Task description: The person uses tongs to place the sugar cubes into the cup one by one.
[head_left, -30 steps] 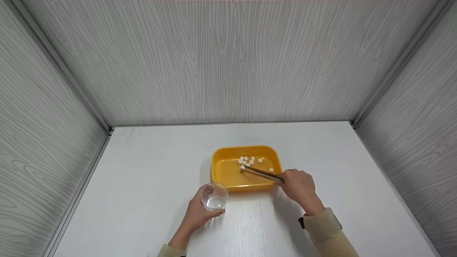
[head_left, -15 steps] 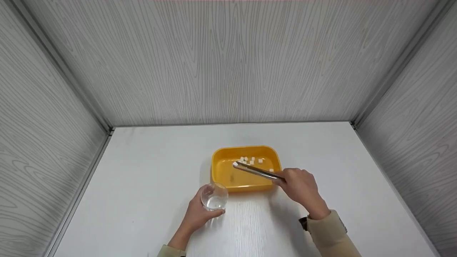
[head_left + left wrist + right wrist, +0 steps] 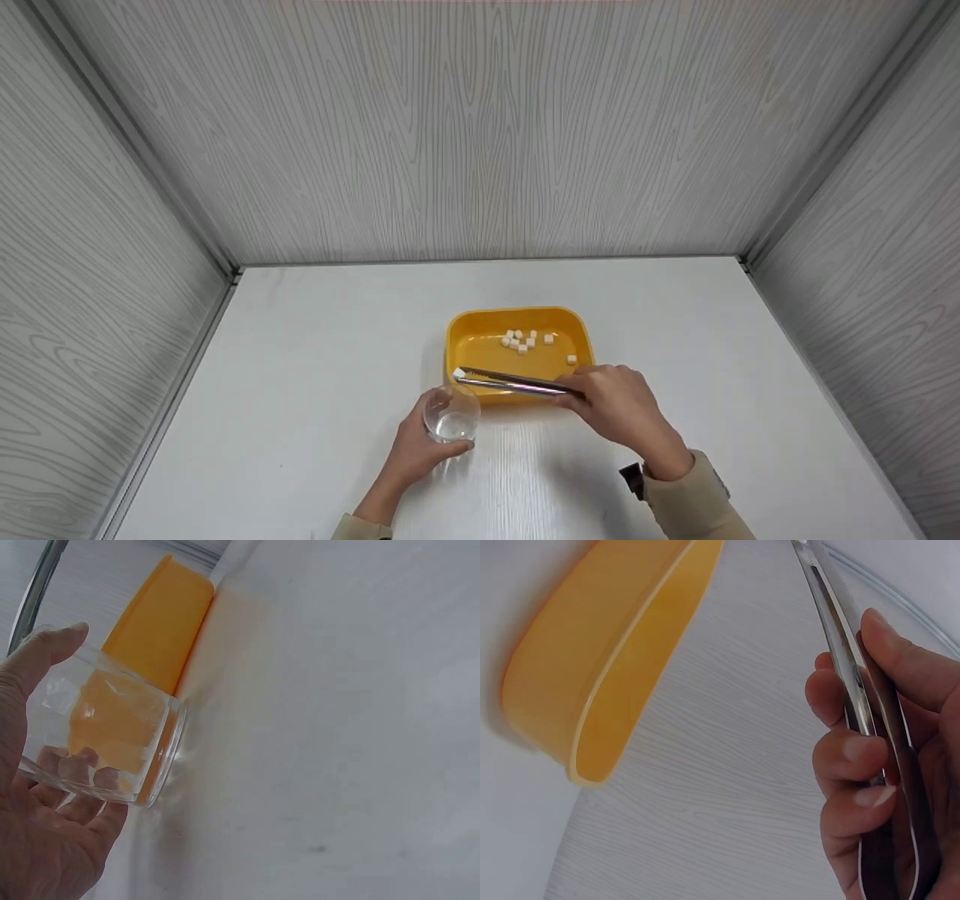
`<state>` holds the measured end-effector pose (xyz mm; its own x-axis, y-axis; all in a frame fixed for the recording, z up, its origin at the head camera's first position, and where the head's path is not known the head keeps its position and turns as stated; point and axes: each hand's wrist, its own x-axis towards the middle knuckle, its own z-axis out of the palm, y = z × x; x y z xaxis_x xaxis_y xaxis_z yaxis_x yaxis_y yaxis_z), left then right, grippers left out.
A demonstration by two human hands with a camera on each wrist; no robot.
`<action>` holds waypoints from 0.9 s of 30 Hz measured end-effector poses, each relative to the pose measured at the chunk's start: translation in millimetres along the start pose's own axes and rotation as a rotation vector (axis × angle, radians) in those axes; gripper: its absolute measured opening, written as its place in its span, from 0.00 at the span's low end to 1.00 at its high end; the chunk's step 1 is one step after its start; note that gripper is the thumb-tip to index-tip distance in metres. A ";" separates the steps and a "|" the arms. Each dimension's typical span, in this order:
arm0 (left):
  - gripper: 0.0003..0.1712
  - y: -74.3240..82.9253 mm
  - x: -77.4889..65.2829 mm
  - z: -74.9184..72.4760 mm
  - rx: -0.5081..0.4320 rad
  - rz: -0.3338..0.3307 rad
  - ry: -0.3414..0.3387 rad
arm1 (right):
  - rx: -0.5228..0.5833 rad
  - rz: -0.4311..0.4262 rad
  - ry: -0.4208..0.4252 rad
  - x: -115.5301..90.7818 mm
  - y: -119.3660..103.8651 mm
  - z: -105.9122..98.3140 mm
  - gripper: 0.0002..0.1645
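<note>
In the head view my left hand (image 3: 420,442) holds a clear glass (image 3: 452,414) at the near left corner of a yellow tray (image 3: 585,330). Thumb and fingers wrap the glass from both sides; its base stands at the tabletop in the left wrist view. My right hand (image 3: 619,401) grips metal tongs (image 3: 517,384), squeezed between thumb and fingers. A single white cube (image 3: 460,373) sits in the tongs' tips, just over the far rim of the glass. Several more white cubes (image 3: 523,349) lie inside the tray, mostly bunched toward its back.
All of this rests on a white tabletop (image 3: 337,337). Grey wood-grain panels (image 3: 480,135) enclose it at the back and on both sides. A dark band (image 3: 634,480) shows at the right wrist.
The tongs have lifted a white cube off the cluster and carried it left and nearer, to above the glass rim. The left hand and glass have stayed put.
</note>
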<state>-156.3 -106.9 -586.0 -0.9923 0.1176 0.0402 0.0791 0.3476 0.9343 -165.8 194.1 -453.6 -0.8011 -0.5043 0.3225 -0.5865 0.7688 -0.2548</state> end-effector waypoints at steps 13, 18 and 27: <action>0.54 0.0 0.9 0.7 0.021 -0.037 -0.003 | -0.012 -0.023 -0.064 -2.3 -4.2 4.0 0.11; 0.54 1.1 0.7 0.4 0.016 -0.036 -0.006 | 0.010 0.047 -0.042 -1.7 1.0 3.1 0.15; 0.52 -1.2 1.8 -3.2 0.014 -0.015 -0.026 | 0.001 0.240 -0.036 -3.9 25.7 5.3 0.14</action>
<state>-158.4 -110.0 -585.8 -0.9905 0.1362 0.0167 0.0655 0.3624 0.9297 -178.4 213.8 -466.3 -0.9214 -0.3205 0.2198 -0.3786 0.8681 -0.3211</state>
